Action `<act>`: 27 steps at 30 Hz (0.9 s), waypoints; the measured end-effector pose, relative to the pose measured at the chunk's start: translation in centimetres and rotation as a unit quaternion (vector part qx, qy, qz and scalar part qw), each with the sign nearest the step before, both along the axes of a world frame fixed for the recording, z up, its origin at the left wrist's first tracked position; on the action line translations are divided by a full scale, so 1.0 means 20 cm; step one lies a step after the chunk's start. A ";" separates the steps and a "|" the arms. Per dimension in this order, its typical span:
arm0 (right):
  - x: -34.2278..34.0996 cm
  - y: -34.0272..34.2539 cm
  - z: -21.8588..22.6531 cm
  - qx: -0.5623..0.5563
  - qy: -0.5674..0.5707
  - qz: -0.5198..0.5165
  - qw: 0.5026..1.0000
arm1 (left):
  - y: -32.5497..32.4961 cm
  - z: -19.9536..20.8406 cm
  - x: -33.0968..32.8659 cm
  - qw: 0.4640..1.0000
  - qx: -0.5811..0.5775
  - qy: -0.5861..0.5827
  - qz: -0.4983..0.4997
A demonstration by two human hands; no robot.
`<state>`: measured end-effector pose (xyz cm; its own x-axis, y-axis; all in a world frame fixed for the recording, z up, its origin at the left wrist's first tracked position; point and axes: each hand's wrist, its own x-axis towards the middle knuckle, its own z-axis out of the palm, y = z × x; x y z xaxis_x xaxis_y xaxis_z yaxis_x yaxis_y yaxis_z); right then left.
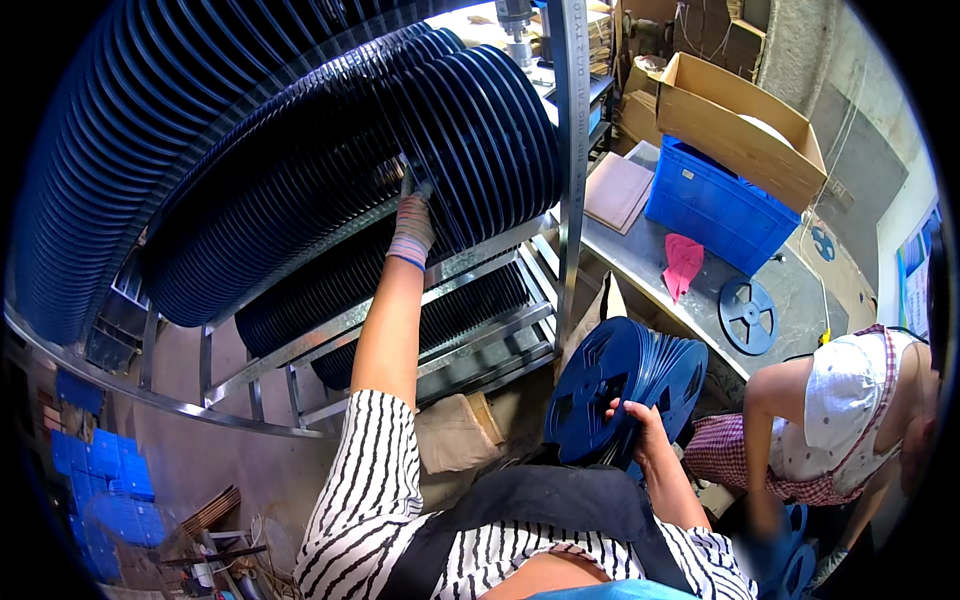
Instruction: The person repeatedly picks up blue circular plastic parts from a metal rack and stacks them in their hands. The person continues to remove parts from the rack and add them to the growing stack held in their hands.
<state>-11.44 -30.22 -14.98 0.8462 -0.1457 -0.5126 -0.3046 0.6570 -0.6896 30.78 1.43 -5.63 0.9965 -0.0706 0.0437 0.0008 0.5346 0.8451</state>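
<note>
Metal racking (573, 160) stands ahead. The right hand (641, 419) pinches blue reels (652, 362) right of it, stack axis running left to right; the gloved left hand (413, 224) reaches among racked reels (480, 140), grip hidden. Rightward sits a blue crate (705, 200).

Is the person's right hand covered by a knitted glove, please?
No, the right hand holding the blue round plastic reels is visibly bare, while the left hand wears a pale knitted glove.
</note>
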 end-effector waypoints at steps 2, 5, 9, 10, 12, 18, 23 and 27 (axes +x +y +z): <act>0.01 0.00 -0.02 0.008 -0.003 0.005 1.000 | 0.07 -0.05 0.08 0.998 0.054 -0.035 0.015; 0.03 0.02 0.04 0.016 0.007 0.013 1.000 | 0.17 -0.09 0.12 0.992 0.100 -0.063 0.032; 0.00 -0.02 -0.01 0.009 0.016 0.003 1.000 | 0.13 -0.13 0.16 0.996 0.052 -0.057 -0.041; 0.01 -0.01 -0.02 0.006 0.011 0.009 1.000 | 0.19 -0.14 0.18 0.995 0.057 -0.057 -0.053; 0.02 0.00 -0.01 0.003 0.003 0.020 1.000 | 0.25 -0.13 0.22 0.996 0.076 -0.051 -0.008; -0.01 0.01 0.03 -0.002 -0.005 0.017 1.000 | 0.20 -0.05 0.07 0.993 0.070 -0.096 -0.023; -0.06 -0.03 0.01 0.000 0.009 -0.004 1.000 | -0.10 0.21 -0.33 0.998 -0.062 -0.011 0.015; -0.04 0.01 0.02 0.000 -0.014 0.008 1.000 | 0.08 0.28 -0.64 0.990 -0.031 -0.134 0.024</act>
